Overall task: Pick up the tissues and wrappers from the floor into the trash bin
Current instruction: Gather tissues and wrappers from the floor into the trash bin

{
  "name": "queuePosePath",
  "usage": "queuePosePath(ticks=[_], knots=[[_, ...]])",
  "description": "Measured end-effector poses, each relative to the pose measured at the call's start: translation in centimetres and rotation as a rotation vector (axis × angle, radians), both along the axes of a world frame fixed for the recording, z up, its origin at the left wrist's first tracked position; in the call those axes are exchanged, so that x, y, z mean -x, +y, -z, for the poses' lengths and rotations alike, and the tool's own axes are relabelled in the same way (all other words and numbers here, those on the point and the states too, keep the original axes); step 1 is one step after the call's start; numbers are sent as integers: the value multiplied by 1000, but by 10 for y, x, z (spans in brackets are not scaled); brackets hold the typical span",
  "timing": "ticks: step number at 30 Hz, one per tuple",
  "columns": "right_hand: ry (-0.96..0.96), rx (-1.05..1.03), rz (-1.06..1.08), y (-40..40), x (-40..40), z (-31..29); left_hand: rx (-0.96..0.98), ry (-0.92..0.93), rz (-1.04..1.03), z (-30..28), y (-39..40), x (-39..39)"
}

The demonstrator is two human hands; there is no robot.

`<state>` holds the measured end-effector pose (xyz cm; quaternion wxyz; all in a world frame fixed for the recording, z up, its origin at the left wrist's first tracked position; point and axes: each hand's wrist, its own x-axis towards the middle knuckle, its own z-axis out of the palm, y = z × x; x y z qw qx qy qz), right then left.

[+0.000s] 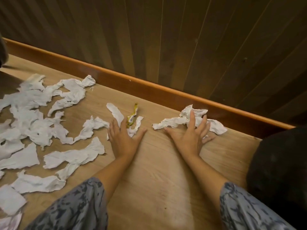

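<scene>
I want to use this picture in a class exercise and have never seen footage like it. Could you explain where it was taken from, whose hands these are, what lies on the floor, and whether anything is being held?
There is one picture, from a camera worn on a person's head, looking down. No machine is involved: the left hand and right hand are the person's own. Both lie spread, fingers fairly straight, gripping nothing. The right one rests on a crumpled tissue near the baseboard. The left touches small tissue scraps beside a yellow wrapper. Many torn tissues cover the wooden floor at left. A dark rounded object sits at right; I cannot tell whether it is the bin.

white tissues [73, 156], yellow wrapper [132, 119], grey marbled sleeves [78, 208], tan floor [154, 171]
</scene>
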<state>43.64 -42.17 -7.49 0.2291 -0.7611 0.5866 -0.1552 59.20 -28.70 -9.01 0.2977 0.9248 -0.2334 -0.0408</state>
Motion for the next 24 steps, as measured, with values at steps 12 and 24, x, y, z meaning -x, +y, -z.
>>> queuePosePath(ticks=[12, 24], knots=[[-345, 162, -73, 7, 10, 14, 341, -74, 91, -5, 10, 11], [-277, 120, -216, 63, 83, 15, 177, 93, 260, -15, 53, 55]])
